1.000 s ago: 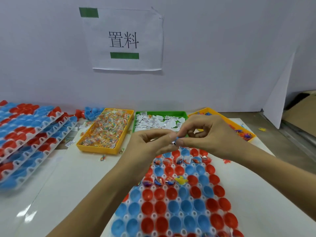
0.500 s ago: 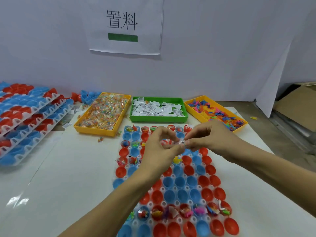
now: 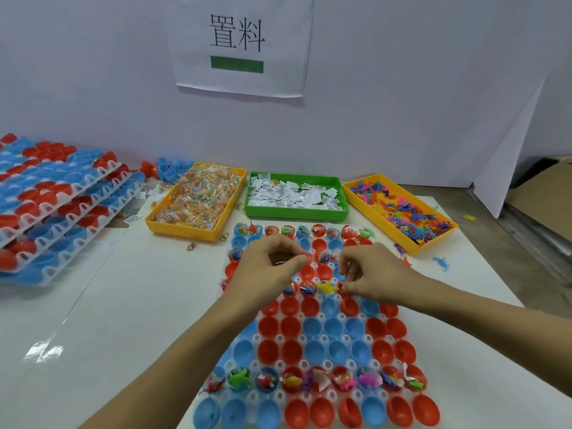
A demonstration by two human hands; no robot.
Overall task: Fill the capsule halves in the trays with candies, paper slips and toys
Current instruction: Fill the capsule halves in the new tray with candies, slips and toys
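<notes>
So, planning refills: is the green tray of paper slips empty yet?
Not empty. The green tray holds white paper slips spread across most of its floor.

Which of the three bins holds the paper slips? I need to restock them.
The green bin, in the middle between the two yellow ones; it holds white paper slips, not candies or toys.

A: What's on my table [image 3: 130, 320]?
B: White sheet [image 3: 173, 283], capsule tray [image 3: 315, 339] on it. Candy bin [image 3: 198, 202], slip bin [image 3: 295, 196], toy bin [image 3: 399, 212] behind. Stacked trays [image 3: 58, 209] left; stray blue toy [image 3: 442, 263] right.
</notes>
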